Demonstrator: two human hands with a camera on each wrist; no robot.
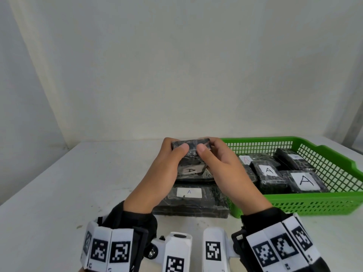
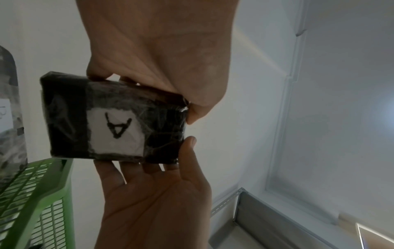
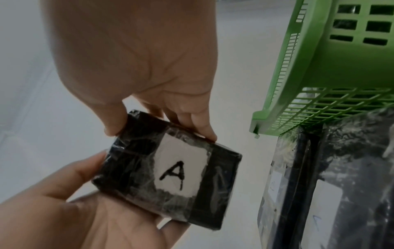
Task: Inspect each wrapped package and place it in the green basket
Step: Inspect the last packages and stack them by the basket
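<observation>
While both hands, left [image 1: 167, 163] and right [image 1: 222, 163], pinch one black wrapped package [image 1: 191, 154] at frame centre above the desk [image 1: 59, 183], four packages [image 1: 269, 177] lie in the green basket [image 1: 334, 201] at right; one large package [image 1: 190, 201] rests lower centre.

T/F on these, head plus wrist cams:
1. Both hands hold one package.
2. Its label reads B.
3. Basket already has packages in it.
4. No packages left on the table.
1. True: left hand and right hand both grip the held package.
2. False: its label reads A.
3. True: the basket already holds several packages.
4. False: a large package lies on the table, left of the basket.
</observation>
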